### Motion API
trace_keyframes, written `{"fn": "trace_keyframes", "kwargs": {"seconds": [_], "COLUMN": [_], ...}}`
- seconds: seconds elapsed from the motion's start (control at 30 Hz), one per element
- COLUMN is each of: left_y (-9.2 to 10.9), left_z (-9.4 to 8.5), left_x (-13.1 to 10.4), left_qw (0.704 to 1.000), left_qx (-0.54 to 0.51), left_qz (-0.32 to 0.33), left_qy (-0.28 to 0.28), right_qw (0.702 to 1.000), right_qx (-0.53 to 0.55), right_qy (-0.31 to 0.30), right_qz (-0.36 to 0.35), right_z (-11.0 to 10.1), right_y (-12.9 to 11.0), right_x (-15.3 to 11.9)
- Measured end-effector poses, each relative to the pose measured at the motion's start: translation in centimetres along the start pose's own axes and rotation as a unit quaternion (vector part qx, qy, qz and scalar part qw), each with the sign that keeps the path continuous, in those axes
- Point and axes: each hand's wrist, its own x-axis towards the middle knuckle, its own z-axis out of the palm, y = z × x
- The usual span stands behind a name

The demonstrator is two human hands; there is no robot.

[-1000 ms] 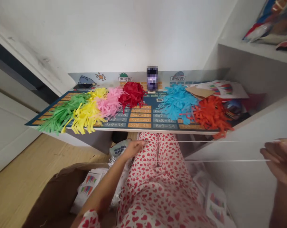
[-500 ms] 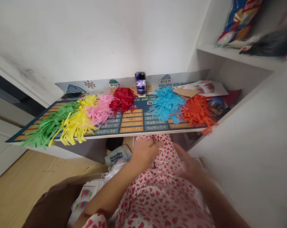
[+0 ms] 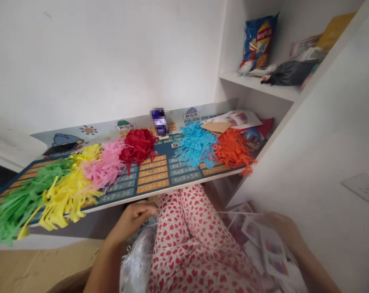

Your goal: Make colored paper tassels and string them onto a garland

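Note:
A thin white string (image 3: 239, 213) runs across above my lap, between my two hands. My left hand (image 3: 140, 215) is closed on it below the desk's front edge. On the right, my right hand (image 3: 274, 219) is blurred and closed at the string's other end. Tissue-paper tassels lie on the desk: green (image 3: 28, 195), yellow (image 3: 68, 195), pink (image 3: 106, 165), red (image 3: 138, 147), light blue (image 3: 196, 144) and orange (image 3: 234, 148).
The desk (image 3: 155, 185) has a times-table mat. A pixelated phone (image 3: 160, 122) stands against the wall. A chip bag (image 3: 259, 42) is on the shelf (image 3: 263, 87). Printed packets (image 3: 274, 254) lie right of my legs, clear plastic (image 3: 138, 260) left.
My hands have moved apart from above my lap, with string now visible between them. The view has swung right, showing more of the shelf and the packets.

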Motion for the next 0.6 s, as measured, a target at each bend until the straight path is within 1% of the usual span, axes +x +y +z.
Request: {"fn": "trace_keyframes", "kwargs": {"seconds": [0.03,0.07,0.1,0.17,0.23,0.27,0.3,0.33,0.37,0.4,0.43,0.5,0.53,0.6], "left_y": [0.4,1.0,1.7,3.2,4.5,5.0,5.3,5.3,5.3,5.0,4.7,3.8,3.3,2.3], "left_z": [0.4,1.2,2.4,5.9,10.0,11.9,13.5,14.7,15.5,15.8,15.8,14.7,14.0,12.3], "left_x": [0.6,1.4,2.4,4.7,7.1,8.2,9.1,9.8,10.3,10.6,10.7,10.4,10.1,9.3], "left_qw": [1.000,1.000,0.999,0.996,0.986,0.979,0.971,0.963,0.957,0.954,0.953,0.959,0.964,0.972], "left_qx": [0.008,0.017,0.025,0.039,0.049,0.055,0.071,0.088,0.098,0.102,0.097,0.075,0.065,0.058], "left_qz": [0.008,0.020,0.036,0.078,0.137,0.162,0.183,0.198,0.207,0.210,0.206,0.182,0.164,0.133], "left_qy": [0.008,0.009,0.005,-0.030,-0.084,-0.107,-0.134,-0.158,-0.176,-0.190,-0.200,-0.203,-0.198,-0.186], "right_qw": [0.999,0.997,0.994,0.988,0.984,0.982,0.981,0.980,0.975,0.969,0.963,0.960,0.958,0.955], "right_qx": [-0.046,-0.078,-0.098,-0.125,-0.106,-0.092,-0.090,-0.093,-0.115,-0.159,-0.212,-0.246,-0.260,-0.290], "right_qy": [-0.009,-0.021,-0.034,-0.058,-0.060,-0.051,-0.037,-0.021,0.004,0.019,0.030,0.042,0.037,0.023], "right_qz": [-0.004,-0.010,-0.021,-0.070,-0.130,-0.158,-0.170,-0.177,-0.188,-0.187,-0.162,-0.132,-0.113,-0.058], "right_z": [0.6,1.3,2.0,3.1,3.6,3.6,3.6,3.5,3.4,3.4,3.4,3.7,3.9,4.4], "right_y": [0.4,0.6,0.5,-0.6,-3.0,-4.6,-6.4,-8.4,-10.4,-12.3,-14.1,-16.9,-17.9,-18.9], "right_x": [-0.2,-0.3,-0.2,0.6,2.5,3.9,5.5,7.5,9.8,12.2,14.8,19.9,22.3,26.0]}}
